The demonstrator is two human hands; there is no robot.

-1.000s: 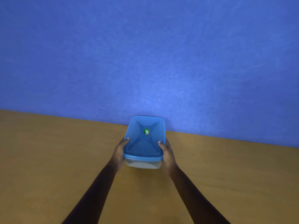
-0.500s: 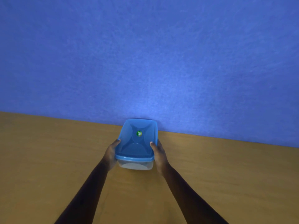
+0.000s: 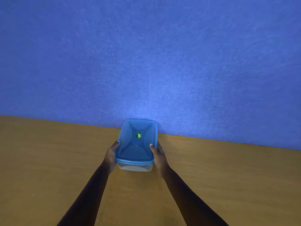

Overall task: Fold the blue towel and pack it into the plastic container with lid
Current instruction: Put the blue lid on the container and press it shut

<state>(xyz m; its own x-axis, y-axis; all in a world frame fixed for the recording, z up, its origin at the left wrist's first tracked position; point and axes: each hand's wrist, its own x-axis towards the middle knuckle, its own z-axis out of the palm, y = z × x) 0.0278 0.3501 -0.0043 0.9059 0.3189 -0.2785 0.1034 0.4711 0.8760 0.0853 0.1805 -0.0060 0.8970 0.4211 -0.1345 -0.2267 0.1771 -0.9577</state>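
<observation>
A clear plastic container (image 3: pixel 136 168) with a translucent blue lid (image 3: pixel 137 144) on top sits on the wooden table, close to the blue wall. A small green round sticker (image 3: pixel 139 135) marks the lid's middle. My left hand (image 3: pixel 111 156) grips the container's left side, thumb on the lid's edge. My right hand (image 3: pixel 159 158) grips the right side the same way. Something pale shows through the clear front wall; the blue towel itself cannot be made out.
The wooden table (image 3: pixel 48 160) stretches left and right of the container. A blue wall (image 3: pixel 146 62) rises directly behind it and fills the upper view.
The container, held in both hands, has shifted a little to the left along the table. Both grips look the same.
</observation>
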